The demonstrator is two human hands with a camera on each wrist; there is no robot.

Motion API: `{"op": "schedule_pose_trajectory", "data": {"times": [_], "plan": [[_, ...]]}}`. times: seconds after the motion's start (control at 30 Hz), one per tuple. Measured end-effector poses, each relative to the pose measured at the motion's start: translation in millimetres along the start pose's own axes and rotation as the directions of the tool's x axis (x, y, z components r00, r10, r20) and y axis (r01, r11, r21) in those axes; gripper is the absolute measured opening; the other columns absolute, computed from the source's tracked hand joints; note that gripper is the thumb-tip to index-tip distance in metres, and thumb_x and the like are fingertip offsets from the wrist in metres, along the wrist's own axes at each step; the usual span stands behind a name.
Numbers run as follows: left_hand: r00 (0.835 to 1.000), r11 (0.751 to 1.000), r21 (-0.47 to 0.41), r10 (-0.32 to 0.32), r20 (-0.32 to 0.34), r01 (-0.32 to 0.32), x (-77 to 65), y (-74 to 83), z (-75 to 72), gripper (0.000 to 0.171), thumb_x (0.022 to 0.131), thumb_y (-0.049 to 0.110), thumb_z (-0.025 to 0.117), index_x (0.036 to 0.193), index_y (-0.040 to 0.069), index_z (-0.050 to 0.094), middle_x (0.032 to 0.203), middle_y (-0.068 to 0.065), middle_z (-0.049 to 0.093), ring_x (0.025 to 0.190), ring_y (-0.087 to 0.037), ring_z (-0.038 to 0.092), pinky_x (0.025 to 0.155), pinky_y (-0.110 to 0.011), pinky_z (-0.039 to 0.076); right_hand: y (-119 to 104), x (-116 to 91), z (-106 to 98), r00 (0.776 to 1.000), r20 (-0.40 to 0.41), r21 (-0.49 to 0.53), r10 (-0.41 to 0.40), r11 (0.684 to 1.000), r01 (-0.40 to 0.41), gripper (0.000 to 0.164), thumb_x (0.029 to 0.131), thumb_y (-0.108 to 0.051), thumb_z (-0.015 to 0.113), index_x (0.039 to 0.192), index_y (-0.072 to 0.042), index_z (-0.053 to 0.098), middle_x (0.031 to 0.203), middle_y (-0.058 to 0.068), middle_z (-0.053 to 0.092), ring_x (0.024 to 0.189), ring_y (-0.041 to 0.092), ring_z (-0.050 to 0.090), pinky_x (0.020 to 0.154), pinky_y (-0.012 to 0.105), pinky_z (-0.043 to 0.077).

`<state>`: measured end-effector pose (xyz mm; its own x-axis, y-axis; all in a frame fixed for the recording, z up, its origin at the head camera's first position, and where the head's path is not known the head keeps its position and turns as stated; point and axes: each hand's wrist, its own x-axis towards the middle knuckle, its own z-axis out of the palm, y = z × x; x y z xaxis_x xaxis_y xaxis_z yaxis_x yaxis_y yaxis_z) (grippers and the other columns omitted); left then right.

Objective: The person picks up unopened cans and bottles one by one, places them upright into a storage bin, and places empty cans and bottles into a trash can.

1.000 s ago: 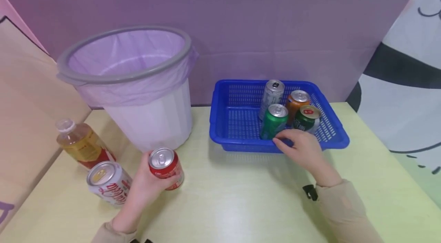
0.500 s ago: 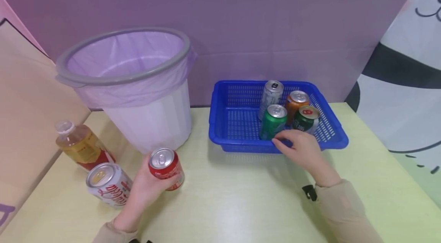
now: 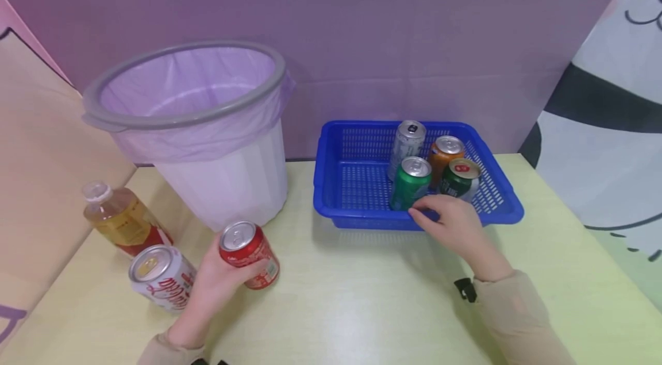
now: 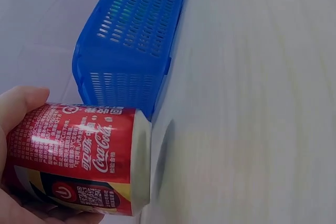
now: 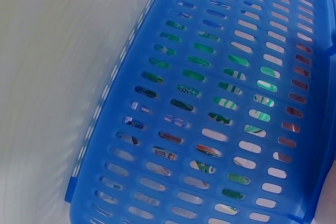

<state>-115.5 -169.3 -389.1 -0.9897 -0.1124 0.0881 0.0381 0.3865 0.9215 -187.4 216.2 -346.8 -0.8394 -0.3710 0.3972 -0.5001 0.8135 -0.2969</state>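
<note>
My left hand is wrapped round a red Coca-Cola can, which tilts slightly above the table in front of the white bin. In the left wrist view the can's printed side and pale base show, with a gap and shadow beside the base. My right hand pinches the front rim of a blue plastic basket, thumb and fingertips meeting there. Beside those fingertips, a green can stands inside the basket. The right wrist view shows mostly the basket's slotted wall, with only a sliver of hand.
Also in the basket are a silver can, an orange can and a dark green can. A lined bin stands behind my left hand. Left of it are a tea-coloured bottle and a white Coca-Cola can.
The red can, upright before, now leans in my left hand, its top tipped left and its base swung right. My right hand and the basket stay in place.
</note>
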Motion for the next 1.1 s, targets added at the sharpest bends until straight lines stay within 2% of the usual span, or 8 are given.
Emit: {"op": "schedule_pose_trajectory", "data": {"times": [0.27, 0.4, 0.6, 0.9, 1.1], "plan": [[1.000, 1.000, 0.011, 0.009, -0.004, -0.009, -3.5, 16.4, -3.2, 0.069, 0.071, 0.016, 0.083, 0.129, 0.008, 0.047, 0.121, -0.011, 0.061, 0.109, -0.022, 0.057, 0.096, -0.042, 0.047, -1, 0, 0, 1.000, -0.010, -0.001, -0.008, 1.000, 0.008, 0.011, 0.086, -0.019, 0.067, 0.089, -0.009, 0.071, 0.083, 0.003, 0.071, 0.074, 0.023, 0.066, 0.066, 0.041, 0.055], [1.000, 1.000, -0.008, 0.002, 0.006, -0.001, -4.8, 23.7, -2.3, 0.069, 0.071, 0.015, 0.082, 0.130, 0.008, 0.047, 0.121, -0.013, 0.061, 0.111, -0.026, 0.058, 0.097, -0.044, 0.047, -1, -1, -1, 1.000, -0.011, -0.009, 0.000, 1.000, 0.000, 0.012, 0.086, -0.019, 0.067, 0.090, -0.008, 0.071, 0.083, 0.004, 0.071, 0.075, 0.024, 0.066, 0.067, 0.043, 0.055], [0.999, 0.999, -0.033, 0.023, 0.023, -0.022, -3.6, 35.3, -0.1, 0.070, 0.071, 0.015, 0.082, 0.131, 0.008, 0.046, 0.123, -0.013, 0.059, 0.113, -0.029, 0.058, 0.097, -0.048, 0.049, 1, 0, 1, 1.000, -0.024, -0.010, -0.015, 1.000, 0.015, 0.012, 0.085, -0.019, 0.068, 0.089, -0.009, 0.071, 0.083, 0.004, 0.071, 0.074, 0.023, 0.067, 0.067, 0.042, 0.055], [0.994, 0.994, 0.040, 0.097, 0.049, -0.099, 10.2, 73.6, 11.8, 0.072, 0.069, 0.020, 0.084, 0.129, 0.007, 0.046, 0.118, -0.014, 0.062, 0.108, -0.028, 0.060, 0.094, -0.047, 0.051, 2, -1, 3, 1.000, -0.025, -0.016, -0.011, 1.000, 0.010, 0.012, 0.086, -0.021, 0.067, 0.089, -0.009, 0.071, 0.083, 0.004, 0.071, 0.075, 0.023, 0.067, 0.067, 0.042, 0.055], [0.981, 0.986, 0.011, 0.164, 0.100, -0.166, 26.2, 92.4, 18.2, 0.074, 0.069, 0.018, 0.084, 0.130, 0.006, 0.045, 0.118, -0.013, 0.062, 0.107, -0.027, 0.061, 0.094, -0.047, 0.051, 1, 0, 3, 0.999, -0.030, -0.023, -0.024, 0.999, 0.023, 0.012, 0.086, -0.021, 0.067, 0.089, -0.010, 0.071, 0.082, 0.003, 0.071, 0.074, 0.022, 0.066, 0.066, 0.041, 0.055]]}}
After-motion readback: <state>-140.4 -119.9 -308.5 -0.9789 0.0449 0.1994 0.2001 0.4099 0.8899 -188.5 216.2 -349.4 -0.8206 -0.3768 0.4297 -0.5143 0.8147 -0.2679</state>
